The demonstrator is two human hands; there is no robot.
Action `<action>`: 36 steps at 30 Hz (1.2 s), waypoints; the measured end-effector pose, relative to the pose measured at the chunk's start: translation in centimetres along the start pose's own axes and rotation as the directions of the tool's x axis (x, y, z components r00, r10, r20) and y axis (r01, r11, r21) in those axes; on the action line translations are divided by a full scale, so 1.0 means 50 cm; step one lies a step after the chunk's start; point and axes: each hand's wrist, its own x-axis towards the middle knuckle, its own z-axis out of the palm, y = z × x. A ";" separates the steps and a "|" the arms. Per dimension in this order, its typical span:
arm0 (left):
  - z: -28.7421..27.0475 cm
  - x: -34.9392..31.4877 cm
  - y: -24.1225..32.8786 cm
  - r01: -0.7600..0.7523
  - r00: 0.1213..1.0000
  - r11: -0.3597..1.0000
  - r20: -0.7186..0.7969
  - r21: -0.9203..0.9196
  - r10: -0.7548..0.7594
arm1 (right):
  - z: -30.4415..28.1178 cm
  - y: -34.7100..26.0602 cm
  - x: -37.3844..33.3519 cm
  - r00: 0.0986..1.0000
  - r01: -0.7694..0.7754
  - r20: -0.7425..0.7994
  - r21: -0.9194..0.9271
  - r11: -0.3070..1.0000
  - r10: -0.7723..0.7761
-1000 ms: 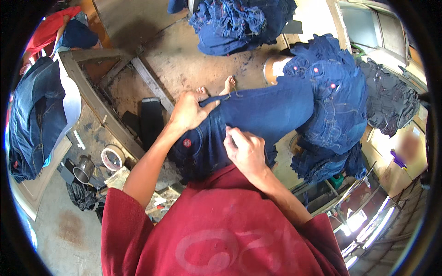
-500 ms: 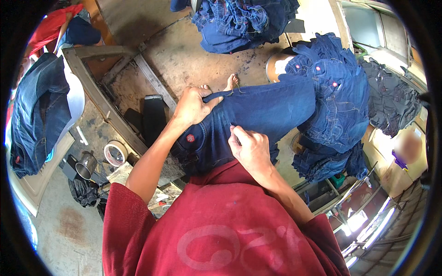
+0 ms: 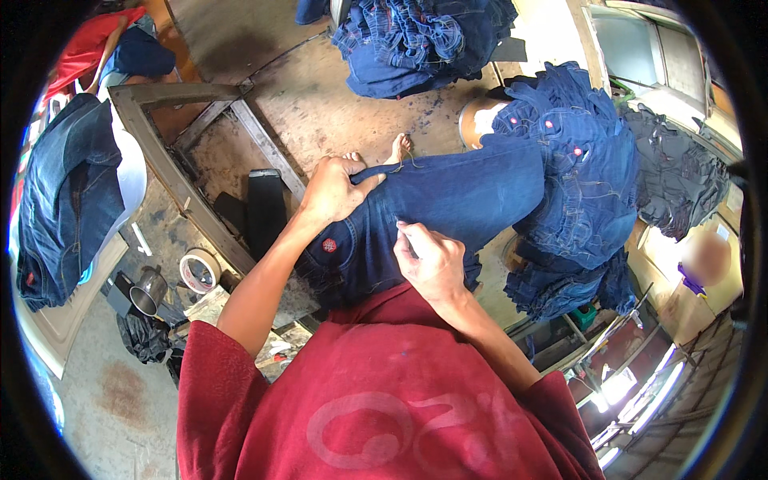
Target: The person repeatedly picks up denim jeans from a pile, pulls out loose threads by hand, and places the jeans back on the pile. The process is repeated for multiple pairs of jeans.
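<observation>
A pair of dark blue denim jeans [image 3: 472, 188] lies spread across in front of me, with a round red patch near its waist end. At its upper edge my left hand [image 3: 338, 186] is closed on a fold of the denim, thumb on top, and loose threads stick out beside the thumb. Over the faded middle of the cloth sits my right hand [image 3: 432, 260], fingers curled in a pinch. Its fingertips are at the denim; whatever they hold is too small to make out.
A heap of jeans [image 3: 588, 176] is piled at right, beside crumpled dark garments [image 3: 676, 172]. Another denim stack [image 3: 424, 48] lies at the far side. At left are a wooden frame [image 3: 180, 188], a tape roll [image 3: 199, 270], a metal cup [image 3: 149, 290] and hanging jeans [image 3: 64, 200].
My right hand has shifted very slightly left and down over the denim. My left hand keeps its hold on the jeans' edge.
</observation>
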 end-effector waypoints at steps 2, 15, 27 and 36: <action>-0.003 0.001 0.002 0.068 0.997 0.997 0.027 0.037 -0.069 | 0.007 0.002 0.004 0.999 0.043 -0.018 -0.007 0.999 -0.043; 0.007 -0.002 -0.017 -0.019 1.000 1.000 -0.010 -0.020 0.018 | -0.003 -0.007 0.007 0.999 0.031 0.038 -0.051 0.998 -0.030; -0.074 -0.194 0.077 0.130 0.864 0.910 -0.495 0.393 0.091 | -0.125 0.050 -0.032 0.942 -0.329 0.010 0.220 0.918 0.335; 0.135 -0.431 0.050 0.449 0.640 0.884 -0.644 -0.131 -0.420 | -0.169 0.118 -0.033 0.990 -0.133 -0.015 0.240 0.962 0.140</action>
